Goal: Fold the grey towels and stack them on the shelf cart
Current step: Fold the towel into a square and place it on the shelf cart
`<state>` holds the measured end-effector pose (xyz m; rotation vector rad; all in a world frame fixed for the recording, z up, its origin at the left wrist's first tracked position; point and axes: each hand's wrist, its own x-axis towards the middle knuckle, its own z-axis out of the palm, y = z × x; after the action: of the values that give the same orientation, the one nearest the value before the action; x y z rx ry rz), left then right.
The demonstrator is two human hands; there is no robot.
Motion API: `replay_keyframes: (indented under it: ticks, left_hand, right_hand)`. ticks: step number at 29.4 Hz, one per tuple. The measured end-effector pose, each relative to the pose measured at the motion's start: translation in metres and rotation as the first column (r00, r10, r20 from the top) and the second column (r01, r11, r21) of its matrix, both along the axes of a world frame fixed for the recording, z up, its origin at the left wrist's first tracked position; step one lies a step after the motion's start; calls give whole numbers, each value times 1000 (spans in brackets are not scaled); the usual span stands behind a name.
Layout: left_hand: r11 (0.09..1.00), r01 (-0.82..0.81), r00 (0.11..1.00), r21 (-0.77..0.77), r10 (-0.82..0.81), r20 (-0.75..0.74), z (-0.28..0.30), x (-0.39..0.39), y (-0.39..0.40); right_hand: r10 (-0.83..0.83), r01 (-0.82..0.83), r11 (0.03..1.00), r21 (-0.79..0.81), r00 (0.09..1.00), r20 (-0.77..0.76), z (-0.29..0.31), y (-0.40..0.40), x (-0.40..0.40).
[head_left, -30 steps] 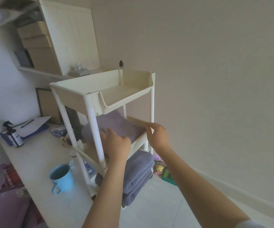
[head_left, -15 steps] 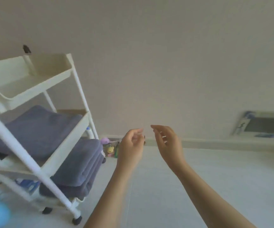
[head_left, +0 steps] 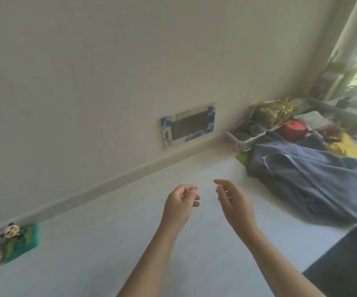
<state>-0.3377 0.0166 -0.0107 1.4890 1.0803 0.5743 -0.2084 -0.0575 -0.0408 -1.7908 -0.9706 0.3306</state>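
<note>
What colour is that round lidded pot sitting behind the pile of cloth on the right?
The pot is red, seen in the head view, the only one.

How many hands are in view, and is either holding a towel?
2. The left hand and right hand hover side by side over the floor, both empty. The crumpled grey towels lie apart, at right.

A blue-bordered picture frame (head_left: 187, 124) leans against the far wall at the floor. Far right, a white slatted basket (head_left: 240, 139) sits beside a red pot (head_left: 294, 130) and a yellow item (head_left: 344, 146). At near left stand a panda figure (head_left: 12, 230) and a green box (head_left: 22, 243)
</note>
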Motion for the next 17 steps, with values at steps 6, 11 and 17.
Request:
replay_keyframes:
  ticks: [6,11,17]
  left_hand:
    - [982,165,984,-93,-170,-55,-27,147,-29]
    - [962,199,973,-190,-216,-77,-47,219,-40]
    - [942,189,977,-277,-210,-48,-70,296,-44]
  right_hand:
    - [-207,204,976,-79,978,-38,-36,-55,134]
    - [-346,339,932,-126,937,-44,-56,-83,193]
    - [-507,498,853,-154,862,-22,-78,-99,259]
